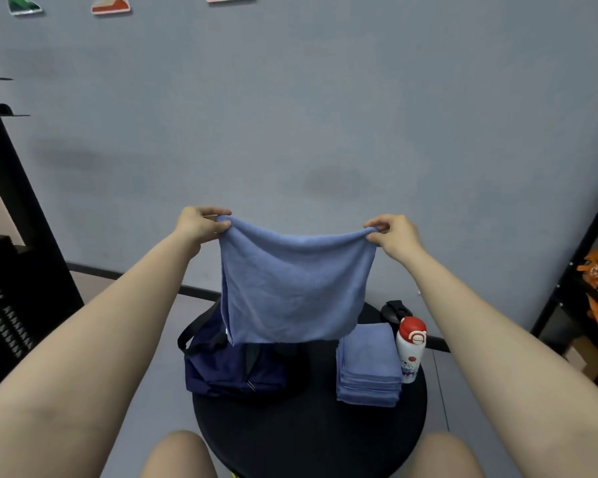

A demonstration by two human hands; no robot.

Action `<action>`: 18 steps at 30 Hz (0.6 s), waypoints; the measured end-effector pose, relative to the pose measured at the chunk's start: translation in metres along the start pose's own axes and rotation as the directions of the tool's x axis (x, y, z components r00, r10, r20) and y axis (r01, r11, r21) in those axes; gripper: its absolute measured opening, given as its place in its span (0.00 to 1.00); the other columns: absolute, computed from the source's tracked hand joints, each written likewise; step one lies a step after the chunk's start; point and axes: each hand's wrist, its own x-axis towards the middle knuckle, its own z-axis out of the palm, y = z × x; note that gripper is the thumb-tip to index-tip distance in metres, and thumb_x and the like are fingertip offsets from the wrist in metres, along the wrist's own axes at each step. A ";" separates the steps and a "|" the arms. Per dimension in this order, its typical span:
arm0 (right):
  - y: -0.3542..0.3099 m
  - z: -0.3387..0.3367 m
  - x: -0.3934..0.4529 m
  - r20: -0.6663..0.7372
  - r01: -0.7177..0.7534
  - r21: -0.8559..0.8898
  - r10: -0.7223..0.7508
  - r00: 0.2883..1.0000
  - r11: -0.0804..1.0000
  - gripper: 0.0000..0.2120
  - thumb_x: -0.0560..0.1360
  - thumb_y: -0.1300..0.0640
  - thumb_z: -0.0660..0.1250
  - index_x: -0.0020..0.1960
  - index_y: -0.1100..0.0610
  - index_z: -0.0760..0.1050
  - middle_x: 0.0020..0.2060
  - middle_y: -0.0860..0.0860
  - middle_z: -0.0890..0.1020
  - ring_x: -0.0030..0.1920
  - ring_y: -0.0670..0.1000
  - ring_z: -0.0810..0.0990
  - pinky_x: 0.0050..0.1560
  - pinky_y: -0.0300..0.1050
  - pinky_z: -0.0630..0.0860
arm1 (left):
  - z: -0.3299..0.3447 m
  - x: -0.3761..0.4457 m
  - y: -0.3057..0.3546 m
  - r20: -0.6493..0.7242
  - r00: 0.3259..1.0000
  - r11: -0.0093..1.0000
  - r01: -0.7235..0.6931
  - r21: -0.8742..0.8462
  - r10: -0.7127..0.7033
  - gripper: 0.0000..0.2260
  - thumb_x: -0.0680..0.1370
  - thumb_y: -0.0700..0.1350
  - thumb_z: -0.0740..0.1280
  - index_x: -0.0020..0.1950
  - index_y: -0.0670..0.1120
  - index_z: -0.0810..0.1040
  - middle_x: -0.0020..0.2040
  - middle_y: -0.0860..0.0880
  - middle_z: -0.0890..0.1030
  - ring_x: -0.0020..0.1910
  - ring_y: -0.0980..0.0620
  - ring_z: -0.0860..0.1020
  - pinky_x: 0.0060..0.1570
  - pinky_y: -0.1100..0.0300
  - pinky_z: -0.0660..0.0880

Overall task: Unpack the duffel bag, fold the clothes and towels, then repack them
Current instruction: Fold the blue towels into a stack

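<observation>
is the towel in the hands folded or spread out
Folded once: the towel hangs doubled from its top corners, layered edges showing down its left side.

both hands (pixel 201 224) (pixel 392 234) pinching blue towel (pixel 294 284), raised

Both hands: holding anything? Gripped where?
Yes: left hand and right hand each pinch a top corner of the blue towel, which hangs above the table.

Table (pixel 308 439) at centre, low in view. On it: bag (pixel 233 370) at 9 o'clock; towel stack (pixel 368 367) at 3 o'clock; bottle (pixel 409 351) upright, just beside the stack's right edge; cap (pixel 396 310) at 1 o'clock, behind the bottle. One towel (pixel 292 288) hangs above the table's far half, partly hiding the bag. Wall (pixel 325 115) behind the table.
</observation>
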 end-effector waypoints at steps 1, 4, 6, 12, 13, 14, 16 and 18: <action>0.000 0.001 0.000 -0.017 0.001 -0.004 -0.001 1.000 1.000 0.11 0.74 0.65 0.67 0.55 0.60 0.80 0.50 0.57 0.83 0.53 0.53 0.79 0.48 0.38 0.70 | 0.000 0.001 -0.001 -0.001 1.000 1.000 0.002 0.028 -0.002 0.16 0.75 0.31 0.68 0.62 0.37 0.77 0.55 0.38 0.79 0.55 0.44 0.77 0.60 0.55 0.73; 0.000 0.002 -0.001 -0.086 -0.026 0.029 0.028 0.996 0.999 0.10 0.75 0.64 0.67 0.55 0.61 0.80 0.50 0.55 0.82 0.48 0.49 0.77 0.46 0.37 0.68 | -0.001 0.001 -0.004 0.013 1.000 0.992 -0.013 0.122 0.012 0.18 0.72 0.28 0.68 0.62 0.38 0.77 0.57 0.38 0.79 0.57 0.45 0.76 0.58 0.59 0.71; 0.001 0.001 -0.002 -0.118 -0.032 0.068 0.040 0.992 0.997 0.10 0.74 0.64 0.68 0.55 0.61 0.80 0.50 0.56 0.82 0.49 0.51 0.79 0.46 0.39 0.70 | -0.001 -0.001 -0.006 0.013 0.999 0.982 -0.043 0.186 0.041 0.18 0.72 0.28 0.68 0.62 0.37 0.77 0.58 0.38 0.79 0.58 0.44 0.76 0.55 0.61 0.70; 0.008 0.003 -0.005 -0.072 -0.058 0.231 0.076 0.994 0.971 0.11 0.73 0.63 0.71 0.55 0.63 0.80 0.45 0.55 0.81 0.45 0.52 0.80 0.44 0.34 0.75 | 0.001 0.000 -0.012 -0.021 0.995 0.947 -0.082 0.309 0.093 0.16 0.74 0.29 0.66 0.60 0.39 0.79 0.57 0.41 0.80 0.60 0.44 0.76 0.55 0.60 0.71; 0.010 0.005 -0.005 -0.072 -0.064 0.276 0.087 0.994 0.959 0.10 0.73 0.64 0.71 0.54 0.64 0.80 0.45 0.57 0.81 0.43 0.52 0.80 0.42 0.31 0.76 | 0.001 0.000 -0.013 -0.020 0.996 0.954 -0.075 0.292 0.085 0.16 0.74 0.29 0.66 0.61 0.39 0.78 0.57 0.41 0.80 0.60 0.44 0.76 0.55 0.61 0.71; 0.012 0.007 -0.005 -0.077 -0.077 0.324 0.108 0.991 0.943 0.08 0.74 0.64 0.70 0.52 0.64 0.80 0.45 0.58 0.82 0.42 0.53 0.80 0.42 0.32 0.78 | 0.002 -0.001 -0.013 -0.016 0.997 0.963 -0.067 0.261 0.074 0.17 0.74 0.28 0.66 0.61 0.39 0.78 0.57 0.40 0.80 0.60 0.45 0.76 0.55 0.61 0.71; 0.017 0.012 -0.006 -0.091 -0.117 0.390 0.164 0.982 0.913 0.04 0.74 0.64 0.70 0.48 0.63 0.80 0.43 0.58 0.82 0.42 0.54 0.80 0.50 0.43 0.81 | 0.004 -0.003 -0.014 -0.001 0.999 0.985 -0.037 0.166 0.038 0.17 0.73 0.28 0.66 0.62 0.38 0.78 0.56 0.40 0.80 0.58 0.46 0.76 0.56 0.62 0.70; 0.021 0.015 -0.007 -0.094 -0.168 0.420 0.227 0.969 0.892 0.01 0.73 0.62 0.71 0.44 0.60 0.80 0.41 0.56 0.81 0.42 0.54 0.81 0.53 0.49 0.80 | 0.005 -0.005 -0.015 0.019 1.000 0.999 0.005 0.041 -0.006 0.16 0.74 0.32 0.69 0.61 0.38 0.77 0.54 0.41 0.79 0.56 0.47 0.76 0.58 0.59 0.72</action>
